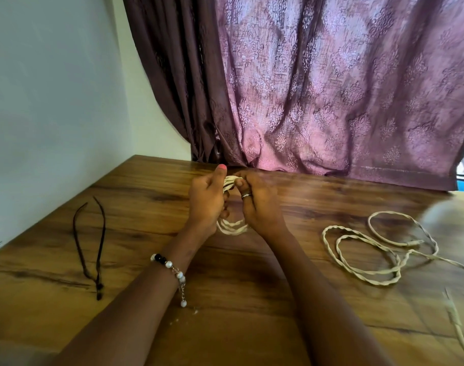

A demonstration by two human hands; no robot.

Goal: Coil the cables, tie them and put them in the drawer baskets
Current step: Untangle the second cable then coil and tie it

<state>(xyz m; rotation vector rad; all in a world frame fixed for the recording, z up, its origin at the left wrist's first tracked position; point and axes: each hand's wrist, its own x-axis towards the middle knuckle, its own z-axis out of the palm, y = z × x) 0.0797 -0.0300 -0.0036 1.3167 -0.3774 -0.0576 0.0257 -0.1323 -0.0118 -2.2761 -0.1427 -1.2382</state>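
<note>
A coiled cream cable point(232, 227) hangs between my two hands above the middle of the wooden table point(135, 207). My left hand point(207, 202) grips its left side, thumb raised. My right hand point(257, 204), with a ring on the thumb, pinches the top of the coil where a dark tie crosses it. Only the coil's lower loops and a bit of its top show; the hands hide everything else. A second cream cable point(370, 249) lies loose in tangled loops on the table at the right. No drawer basket is in view.
Two dark ties point(89, 244) lie on the table at the left, joined at their near end. A purple curtain point(318, 88) hangs behind the table's far edge, a white wall point(54, 101) stands at the left. A cream cable end point(457, 328) trails off the right edge.
</note>
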